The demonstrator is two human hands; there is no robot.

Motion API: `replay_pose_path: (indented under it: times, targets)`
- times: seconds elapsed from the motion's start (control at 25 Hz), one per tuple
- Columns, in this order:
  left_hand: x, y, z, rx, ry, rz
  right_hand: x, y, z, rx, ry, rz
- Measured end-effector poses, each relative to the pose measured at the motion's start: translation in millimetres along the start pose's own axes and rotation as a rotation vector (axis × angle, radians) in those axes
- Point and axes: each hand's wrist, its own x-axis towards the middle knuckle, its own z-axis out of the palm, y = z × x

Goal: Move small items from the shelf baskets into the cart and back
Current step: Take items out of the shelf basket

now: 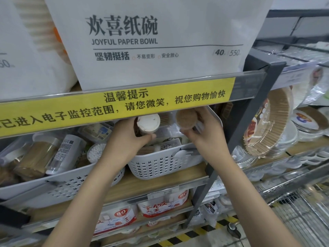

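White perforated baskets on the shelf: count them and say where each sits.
2: one basket under both hands at centre, one larger basket left of it. Others may be hidden.

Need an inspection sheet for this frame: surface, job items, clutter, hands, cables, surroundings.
Surface: wooden shelf board under the yellow notice strip.
Job's things: white-capped toothpick jar and brown-topped toothpick jar, both held above the white slotted basket.
Clutter: left basket with toothpick packs and a cotton swab tub.
Grippers: left hand grips the white-capped jar; right hand grips the brown-topped one.
Cables: nothing seen.
Surroundings: paper bowl pack above; wire cart lower right.
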Motion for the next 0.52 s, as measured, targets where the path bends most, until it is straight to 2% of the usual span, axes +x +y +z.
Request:
replay_pose_path:
  times: [0.16,0.28,0.4,0.52]
  targets:
    - [-29.3,11.1,-5.7,-0.105,0.107,0.105,-44.5,-8.0,-12.3,0.041,0.079,-0.113]
    - [-56.1,26.3,-2.3,-0.197,0.102,0.202,-83.9,-15.2,-27.1,0.038,0.189,-0.135]
    - [-78.5,41.1,17.9,-0.291,0.023,0.289,-127.3,-18.6,-45.6,0.089,0.305,0.000]
    - [-95.7,56.3,55.4,-0.421,-0.171,0.287,-172.6,-9.8,-63.0,0.176,0.501,0.240]
